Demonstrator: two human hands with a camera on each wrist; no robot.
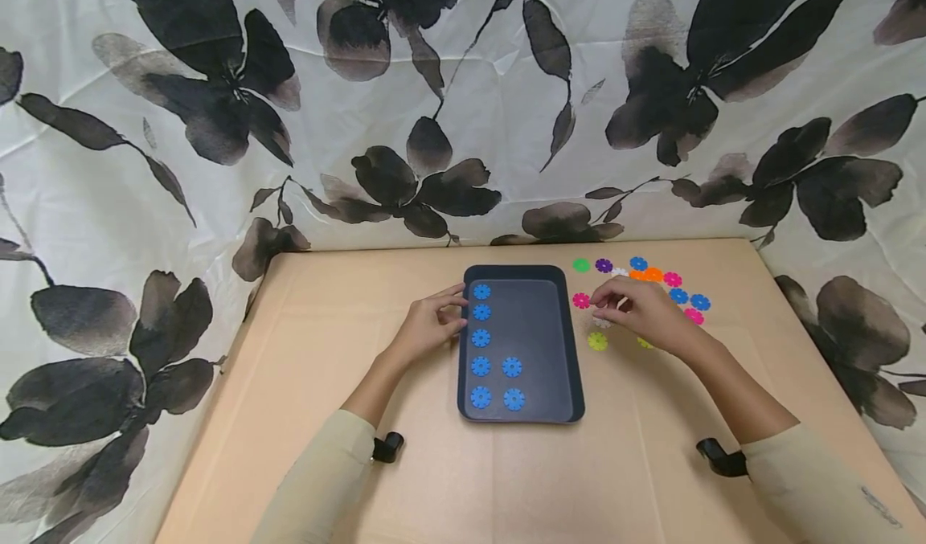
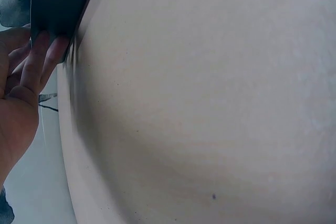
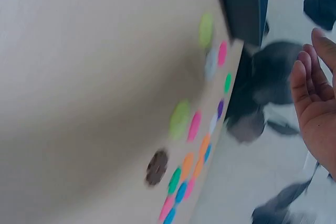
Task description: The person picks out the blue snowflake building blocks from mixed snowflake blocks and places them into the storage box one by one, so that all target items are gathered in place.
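Blue discs (image 1: pixel 481 338) are lined along the tray's (image 1: pixel 571 343) left wall; its left rim is steadied by the left hand (image 1: pixel 427 329), fingers relaxed. Empty, the right hand (image 1: pixel 640 309) hovers loosely over scattered discs (image 1: pixel 654 275) near the surface's far right corner.

My tray (image 1: pixel 571 343) dark navy, discs (image 1: pixel 481 337) in it blue; loose discs (image 1: pixel 654 275) at two o'clock multicoloured; backdrop (image 1: pixel 463 102) white, black leaves.

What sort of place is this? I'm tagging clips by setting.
Probably a staged tabletop recording spot, not a lived-in room: a bare tan table draped behind and beside with leaf-print cloth, holding only a dark tray and coloured plastic discs.
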